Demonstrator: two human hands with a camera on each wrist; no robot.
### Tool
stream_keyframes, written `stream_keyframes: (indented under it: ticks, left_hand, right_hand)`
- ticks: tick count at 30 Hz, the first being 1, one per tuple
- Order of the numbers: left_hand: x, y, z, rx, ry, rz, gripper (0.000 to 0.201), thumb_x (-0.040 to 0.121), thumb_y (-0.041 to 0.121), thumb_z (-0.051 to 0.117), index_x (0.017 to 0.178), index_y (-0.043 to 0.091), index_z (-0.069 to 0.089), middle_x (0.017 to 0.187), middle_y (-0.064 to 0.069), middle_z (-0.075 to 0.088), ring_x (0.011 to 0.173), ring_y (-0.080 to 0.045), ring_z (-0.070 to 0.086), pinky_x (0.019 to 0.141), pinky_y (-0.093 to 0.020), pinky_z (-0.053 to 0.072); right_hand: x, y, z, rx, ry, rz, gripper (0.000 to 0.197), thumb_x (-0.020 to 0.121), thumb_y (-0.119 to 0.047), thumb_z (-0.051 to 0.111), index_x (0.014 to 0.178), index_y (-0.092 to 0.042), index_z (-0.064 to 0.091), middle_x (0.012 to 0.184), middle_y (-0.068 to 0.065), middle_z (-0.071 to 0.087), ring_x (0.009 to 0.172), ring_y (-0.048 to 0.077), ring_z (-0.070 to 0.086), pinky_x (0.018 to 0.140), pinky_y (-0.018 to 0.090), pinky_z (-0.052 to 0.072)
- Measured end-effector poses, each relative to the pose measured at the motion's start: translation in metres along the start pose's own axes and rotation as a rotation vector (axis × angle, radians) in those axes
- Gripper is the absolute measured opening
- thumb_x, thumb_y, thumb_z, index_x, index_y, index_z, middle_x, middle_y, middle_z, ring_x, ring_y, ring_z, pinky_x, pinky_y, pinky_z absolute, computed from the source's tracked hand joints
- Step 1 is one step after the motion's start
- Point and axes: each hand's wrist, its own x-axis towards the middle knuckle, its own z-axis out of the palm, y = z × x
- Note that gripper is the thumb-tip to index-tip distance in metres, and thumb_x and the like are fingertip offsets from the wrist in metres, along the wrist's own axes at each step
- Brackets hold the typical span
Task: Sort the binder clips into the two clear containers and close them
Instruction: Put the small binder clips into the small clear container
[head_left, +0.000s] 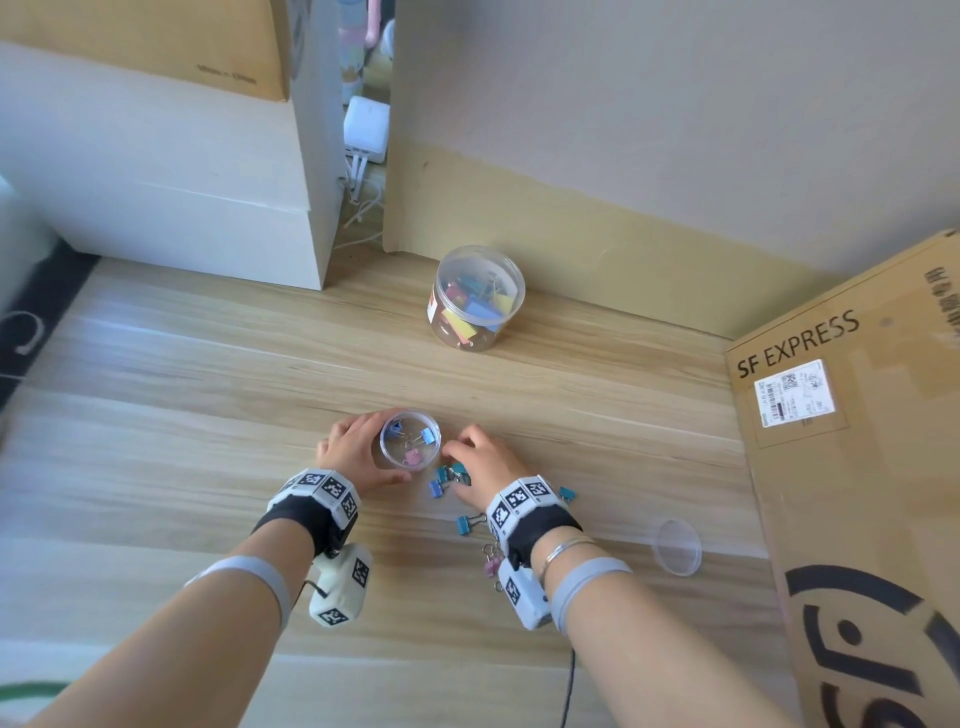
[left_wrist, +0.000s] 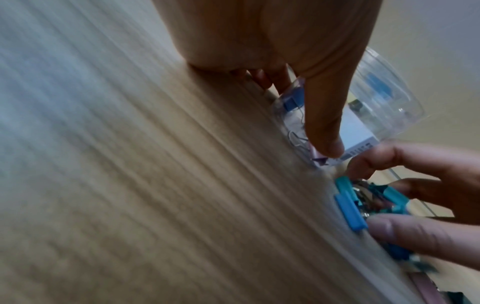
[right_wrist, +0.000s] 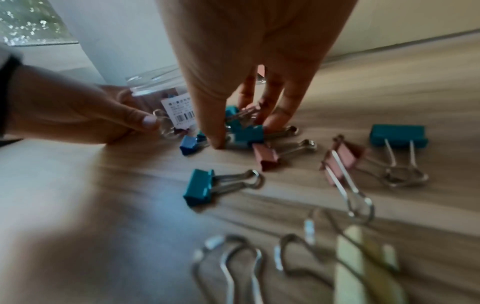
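My left hand (head_left: 363, 453) grips a small clear container (head_left: 410, 440) standing open on the wood floor; a few small blue and pink clips lie inside. In the left wrist view my thumb (left_wrist: 323, 125) presses the container's wall (left_wrist: 387, 96). Just right of it, my right hand (head_left: 470, 462) pinches a cluster of small teal binder clips (right_wrist: 245, 132) on the floor, thumb on one side and fingers on the other. More small clips lie loose near that wrist: teal (right_wrist: 200, 187), pink (right_wrist: 267, 156) and teal (right_wrist: 398, 138). A larger clear container (head_left: 478, 297) of big clips stands by the wall.
A loose clear lid (head_left: 678, 546) lies on the floor to the right of my right wrist. A big cardboard box (head_left: 857, 467) fills the right side. White boxes (head_left: 182, 171) stand at the back left. A large yellow clip (right_wrist: 363, 259) lies near the right wrist.
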Motion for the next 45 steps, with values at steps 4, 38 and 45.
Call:
stream_keyframes:
  ticks: [4, 38, 45]
  left_hand:
    - [0.001, -0.001, 0.000, 0.002, -0.002, 0.000, 0.085, 0.063, 0.043, 0.078, 0.135, 0.038, 0.033, 0.141, 0.010, 0.040, 0.131, -0.025, 0.027, 0.106, -0.046, 0.025]
    - [0.000, -0.003, 0.000, -0.011, 0.004, 0.020, 0.084, 0.065, 0.037, 0.078, 0.136, 0.036, 0.032, 0.140, 0.008, 0.042, 0.132, -0.024, 0.027, 0.105, -0.046, 0.025]
    - [0.000, -0.003, -0.001, -0.013, 0.004, 0.026, 0.084, 0.065, 0.037, 0.078, 0.135, 0.036, 0.033, 0.140, 0.008, 0.042, 0.132, -0.024, 0.027, 0.106, -0.046, 0.025]
  right_hand:
    - [0.000, -0.001, 0.002, 0.027, 0.031, -0.027, 0.023, 0.084, -0.007, 0.057, 0.107, -0.012, 0.059, 0.112, 0.010, 0.051, 0.085, 0.025, 0.051, 0.073, 0.031, 0.043]
    - [0.002, -0.029, 0.021, 0.232, 0.179, 0.154, 0.032, 0.079, -0.013, 0.069, 0.108, -0.004, 0.060, 0.115, 0.012, 0.051, 0.101, 0.031, 0.053, 0.089, 0.038, 0.048]
    - [0.001, -0.022, 0.011, 0.175, 0.100, 0.167, 0.022, 0.074, -0.010, 0.064, 0.095, -0.010, 0.058, 0.100, 0.004, 0.046, 0.083, 0.028, 0.059, 0.073, 0.037, 0.052]
